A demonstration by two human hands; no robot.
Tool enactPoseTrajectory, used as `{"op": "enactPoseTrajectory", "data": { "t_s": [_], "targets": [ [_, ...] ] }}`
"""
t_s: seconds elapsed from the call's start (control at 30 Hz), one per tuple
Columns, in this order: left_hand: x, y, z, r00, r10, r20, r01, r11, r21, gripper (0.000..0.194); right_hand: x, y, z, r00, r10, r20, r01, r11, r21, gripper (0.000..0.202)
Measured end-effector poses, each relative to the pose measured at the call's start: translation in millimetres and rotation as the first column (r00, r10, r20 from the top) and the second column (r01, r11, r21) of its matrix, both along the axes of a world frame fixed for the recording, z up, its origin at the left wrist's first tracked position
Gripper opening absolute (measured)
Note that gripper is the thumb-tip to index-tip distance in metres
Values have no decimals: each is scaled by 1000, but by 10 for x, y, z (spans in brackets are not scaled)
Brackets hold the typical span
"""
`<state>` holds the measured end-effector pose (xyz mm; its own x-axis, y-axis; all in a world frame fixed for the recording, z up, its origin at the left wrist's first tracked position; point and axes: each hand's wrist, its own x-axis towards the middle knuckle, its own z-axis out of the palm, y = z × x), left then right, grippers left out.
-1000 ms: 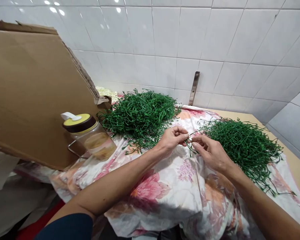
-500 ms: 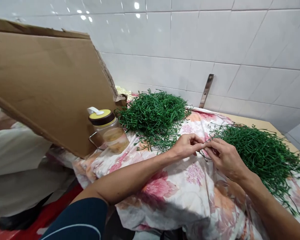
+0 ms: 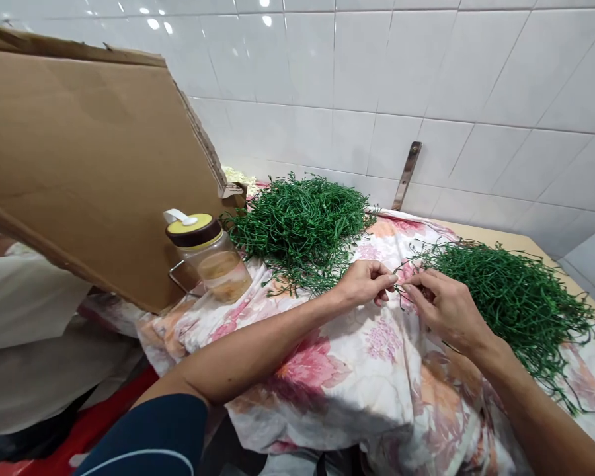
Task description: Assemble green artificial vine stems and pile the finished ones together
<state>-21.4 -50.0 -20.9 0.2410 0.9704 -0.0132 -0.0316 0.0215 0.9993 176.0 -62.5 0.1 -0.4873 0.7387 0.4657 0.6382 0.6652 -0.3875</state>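
Note:
Over the flowered cloth (image 3: pixel 377 377), my left hand (image 3: pixel 365 283) pinches a thin dark green stem between thumb and fingertips. My right hand (image 3: pixel 443 305) is just to the right, its thumb and index finger closed on the same stem or one beside it; which of the two I cannot tell. A small gap separates the fingertips. A heap of green stems (image 3: pixel 302 221) lies behind my left hand. Another green heap (image 3: pixel 520 297) spreads to the right of my right hand.
A jar (image 3: pixel 211 261) with a yellow and brown lid stands left of the first heap. A large cardboard sheet (image 3: pixel 89 158) leans at the left, beside a person's pale clothing (image 3: pixel 24 330). White tiles and a metal strip (image 3: pixel 407 175) are behind.
My hands have come slightly apart; their fingertips touched before and now have a gap with a thin stem showing. The whole view has shifted a little.

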Motion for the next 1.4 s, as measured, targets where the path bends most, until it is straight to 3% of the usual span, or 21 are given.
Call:
{"op": "enactPoseTrajectory", "data": {
  "t_s": [0.27,0.47,0.53,0.63,0.73,0.8,0.93,1.1,1.27,1.4],
  "targets": [
    [21,-27,29,998,4,-66,-2,999,43,24,-26,2,1,999,-24,-24,19,983,-185,31],
    [35,-53,-13,995,18,-98,-9,996,93,16,-65,10,-47,995,-44,-94,26,982,-187,29],
    [44,-54,-57,993,28,-118,-15,994,109,16,-84,8,-79,993,-46,-104,30,989,-144,25],
    [44,-24,-114,986,59,-155,-40,992,121,14,-149,-29,-123,999,-21,-38,22,999,40,24],
    [-2,67,-114,971,162,-174,-146,984,98,15,-240,-110,-129,996,39,85,-57,972,227,30],
    [-56,136,-76,960,233,-155,-221,971,87,18,-282,-168,-95,994,74,81,-92,963,252,29],
    [-116,179,13,977,207,-54,-200,974,110,19,-229,-226,42,979,47,-198,-17,988,152,17],
    [-68,116,16,977,200,-73,-191,975,114,15,1,-241,234,866,-109,-488,94,994,-57,21],
    [-35,85,26,981,188,-48,-183,978,97,18,73,-242,320,880,-100,-464,54,992,-110,25],
    [-10,31,59,988,151,-20,-148,984,94,21,-17,-162,176,936,18,-350,-41,997,-58,23]
  ]
}}
